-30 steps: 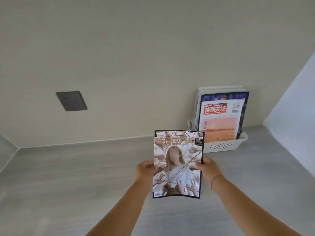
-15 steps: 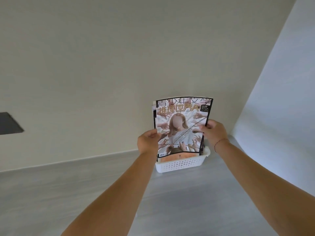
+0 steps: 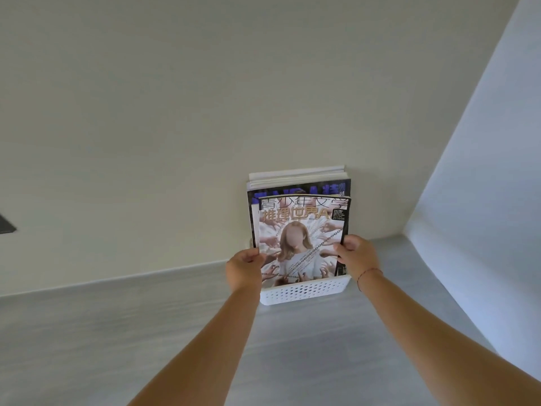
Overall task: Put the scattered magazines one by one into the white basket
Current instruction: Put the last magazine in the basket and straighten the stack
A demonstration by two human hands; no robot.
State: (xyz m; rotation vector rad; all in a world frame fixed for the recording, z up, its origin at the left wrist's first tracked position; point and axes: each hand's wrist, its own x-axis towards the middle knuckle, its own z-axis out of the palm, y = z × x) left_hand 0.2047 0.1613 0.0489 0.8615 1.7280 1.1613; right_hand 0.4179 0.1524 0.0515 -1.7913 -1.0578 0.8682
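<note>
Left hand (image 3: 244, 269) and right hand (image 3: 355, 256) grip glossy magazine (image 3: 301, 227) inside perforated basket (image 3: 304, 292).

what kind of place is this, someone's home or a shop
Likely an indoor corner, perhaps a home or office nook: a grey wood-grain surface meets bare cream walls, with a white basket of magazines and a dark wall plate.
</note>
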